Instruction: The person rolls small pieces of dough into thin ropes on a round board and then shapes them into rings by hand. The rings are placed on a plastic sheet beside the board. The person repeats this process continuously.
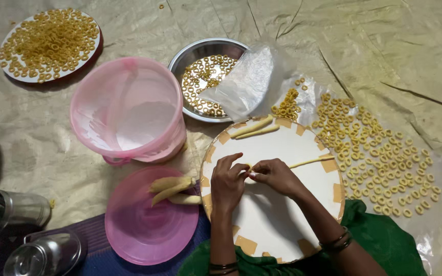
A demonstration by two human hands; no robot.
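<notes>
In the head view, the left hand [227, 180] and the right hand [276, 174] are brought together over the round white board [277, 220], fingertips meeting on the near end of a thin dough rope [310, 162]. Both hands are closed in a pinch on that end, which is being curled between them (whether a ring is already closed cannot be told, since the fingers hide it). The rest of the rope is stretched out to the right of the right hand, lying flat on the board towards its edge.

The rope looks thin and soft, so it could probably be torn or thinned unevenly if pulled too hard while being pinched; a ring could also be flattened by too much pressure. Two thicker dough rolls [251, 128] are laid at the far edge of the board, well apart from the hands, and could be nudged off by a careless sweep. More rolls [172, 188] are resting on the pink lid [149, 230], just left of the left hand, near enough to be knocked by the wrist. The finished rings [379, 158] are spread on the sheet to the right.
</notes>
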